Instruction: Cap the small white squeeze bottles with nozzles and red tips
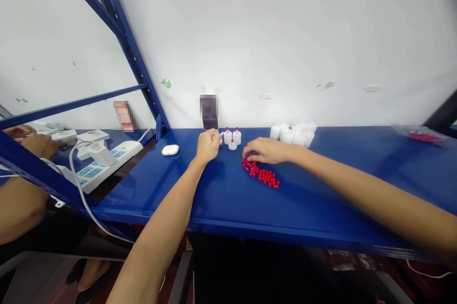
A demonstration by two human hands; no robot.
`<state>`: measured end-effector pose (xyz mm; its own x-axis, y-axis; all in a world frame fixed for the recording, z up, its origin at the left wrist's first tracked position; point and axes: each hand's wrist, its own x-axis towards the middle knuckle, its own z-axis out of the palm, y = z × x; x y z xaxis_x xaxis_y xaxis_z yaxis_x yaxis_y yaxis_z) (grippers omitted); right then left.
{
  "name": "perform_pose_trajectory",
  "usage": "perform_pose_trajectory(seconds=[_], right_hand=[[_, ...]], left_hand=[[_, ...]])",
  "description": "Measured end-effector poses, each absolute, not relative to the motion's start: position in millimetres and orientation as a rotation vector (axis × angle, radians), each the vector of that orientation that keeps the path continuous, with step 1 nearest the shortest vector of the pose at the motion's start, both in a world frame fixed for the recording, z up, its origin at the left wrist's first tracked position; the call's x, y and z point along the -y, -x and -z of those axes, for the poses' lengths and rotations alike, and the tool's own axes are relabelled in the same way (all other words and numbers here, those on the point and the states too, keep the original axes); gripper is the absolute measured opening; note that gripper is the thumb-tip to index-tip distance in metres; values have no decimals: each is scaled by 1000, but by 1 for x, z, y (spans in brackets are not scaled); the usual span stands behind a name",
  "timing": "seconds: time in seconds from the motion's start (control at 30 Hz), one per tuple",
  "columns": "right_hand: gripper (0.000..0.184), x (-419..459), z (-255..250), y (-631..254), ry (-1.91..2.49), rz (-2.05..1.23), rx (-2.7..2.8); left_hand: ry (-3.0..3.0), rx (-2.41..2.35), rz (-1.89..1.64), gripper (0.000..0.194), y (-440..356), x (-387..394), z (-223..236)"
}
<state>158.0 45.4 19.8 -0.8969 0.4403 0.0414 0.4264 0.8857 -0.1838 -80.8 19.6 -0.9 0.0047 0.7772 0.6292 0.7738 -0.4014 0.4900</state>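
Observation:
My left hand (209,145) is closed around a small white bottle (222,136); only its narrow white tip shows past the fingers, the rest is hidden. Just right of it, a few white squeeze bottles with red caps (236,136) stand upright in a close group. My right hand (262,150) reaches over the far left end of a spread of small red caps (267,178). Its fingers are curved down with the thumb apart, the tips at the caps, and I see nothing held between them.
White bottles without red caps (298,135) cluster by the wall, behind my right wrist. A phone (210,112) leans on the wall, and a white earbud case (170,150) lies left. A plastic bag (421,136) sits far right. Beyond the blue post, another person's hands work near a power strip (107,166).

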Motion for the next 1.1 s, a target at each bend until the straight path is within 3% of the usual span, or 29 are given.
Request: perform_pose_trajectory(seconds=[0.2,0.47,0.63,0.87,1.1], right_hand=[[11,-51,-18,-157,749,-321,2881],[7,-41,-32,-136,675,-730,2148],[20,-39,-34,-128,701,-590,2108],[20,-31,-33,-131,705,-467,2241],[20,-28,-30,-119,639,-661,2057]], left_hand=[[-2111,-1672,-1329,59,74,-17,0],[-2096,-1502,-1235,62,60,-13,5],[-2244,-1512,-1192,52,59,-16,7],[-2299,-1516,-1195,47,59,-17,8],[-2299,-1469,-1265,49,57,-12,7]])
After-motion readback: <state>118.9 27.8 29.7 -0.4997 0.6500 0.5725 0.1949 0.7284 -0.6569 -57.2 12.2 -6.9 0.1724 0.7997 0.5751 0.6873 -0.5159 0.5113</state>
